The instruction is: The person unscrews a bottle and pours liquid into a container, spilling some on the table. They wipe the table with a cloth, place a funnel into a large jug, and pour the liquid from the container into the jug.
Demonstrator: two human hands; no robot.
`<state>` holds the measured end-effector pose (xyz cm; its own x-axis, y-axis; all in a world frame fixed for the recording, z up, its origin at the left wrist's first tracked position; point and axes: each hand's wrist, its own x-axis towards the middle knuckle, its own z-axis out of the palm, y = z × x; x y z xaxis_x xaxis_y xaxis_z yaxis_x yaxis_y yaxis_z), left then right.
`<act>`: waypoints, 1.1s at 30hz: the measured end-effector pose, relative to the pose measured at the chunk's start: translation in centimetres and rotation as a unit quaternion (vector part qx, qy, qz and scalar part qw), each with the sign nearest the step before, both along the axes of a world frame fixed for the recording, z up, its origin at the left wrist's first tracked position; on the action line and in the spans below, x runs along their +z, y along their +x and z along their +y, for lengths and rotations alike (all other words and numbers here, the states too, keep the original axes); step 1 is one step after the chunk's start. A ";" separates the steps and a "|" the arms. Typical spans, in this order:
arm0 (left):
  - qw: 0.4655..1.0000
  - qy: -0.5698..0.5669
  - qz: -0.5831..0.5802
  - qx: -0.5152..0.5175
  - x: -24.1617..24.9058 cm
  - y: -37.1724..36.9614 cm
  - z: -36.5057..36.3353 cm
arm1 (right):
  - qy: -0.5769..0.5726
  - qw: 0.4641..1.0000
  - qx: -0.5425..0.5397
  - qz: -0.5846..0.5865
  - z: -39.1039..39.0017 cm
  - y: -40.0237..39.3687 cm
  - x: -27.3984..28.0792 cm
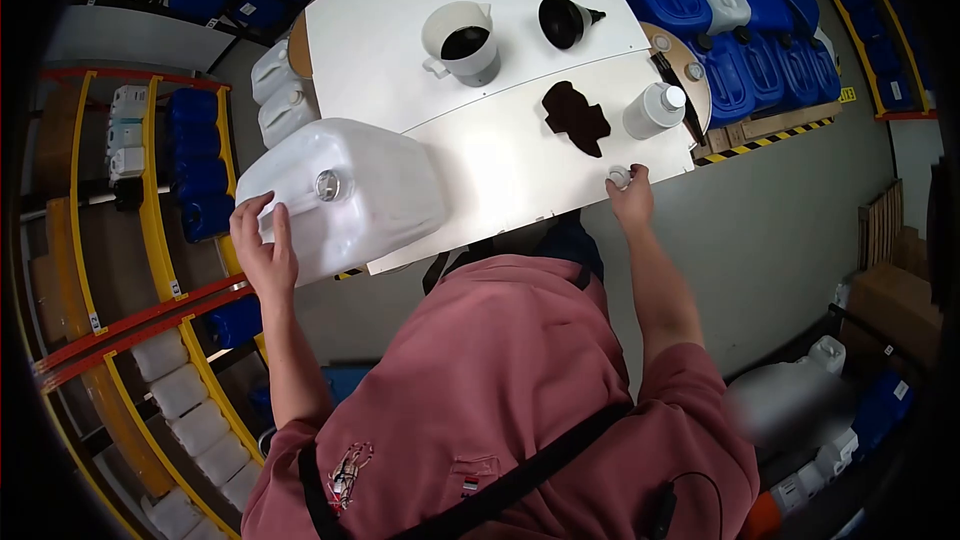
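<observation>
A large translucent white jerrycan (390,185) stands at the left front of the white table, its round neck (330,185) facing up. My left hand (264,245) has its fingers curled around the handle at the jerrycan's near left corner. At the table's front edge on the right, my right hand (632,198) pinches a small white screw cap (619,178) between thumb and fingers. Just beyond that hand are a white bottle (652,112) with its cap on and a dark brown, irregularly shaped cloth or patch (577,118) lying on the table.
Toward the back of the table (370,60) stand a measuring jug (455,45) with dark contents and two black funnels (567,23). Blue jerrycans (720,75) sit on a pallet at the right. Shelving (155,190) with canisters lines the left.
</observation>
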<state>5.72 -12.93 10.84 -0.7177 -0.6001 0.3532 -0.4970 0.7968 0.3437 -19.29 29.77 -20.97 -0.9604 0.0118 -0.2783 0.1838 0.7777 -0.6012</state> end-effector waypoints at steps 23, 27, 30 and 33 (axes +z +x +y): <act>0.924 0.352 -0.113 -0.100 -11.5 12.8 17.9 | -0.091 0.988 0.117 0.049 4.7 8.5 -0.8; 0.898 0.351 -0.249 -0.093 -16.1 20.8 17.1 | -0.113 0.984 0.133 -0.022 5.9 16.0 -2.7; 0.863 0.421 -0.278 -0.001 -19.3 26.3 16.6 | -0.087 0.985 0.137 -0.061 6.2 19.9 -5.1; 0.815 0.436 -0.378 0.054 -20.8 29.6 15.8 | -0.086 0.982 0.134 -0.100 5.9 22.2 -7.9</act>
<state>35.30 2.85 -9.97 -0.4590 -0.4596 -0.7603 -0.8802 0.3513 0.3190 2.93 35.63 -28.87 -0.8485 -0.2985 -0.4369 0.1136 0.7037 -0.7014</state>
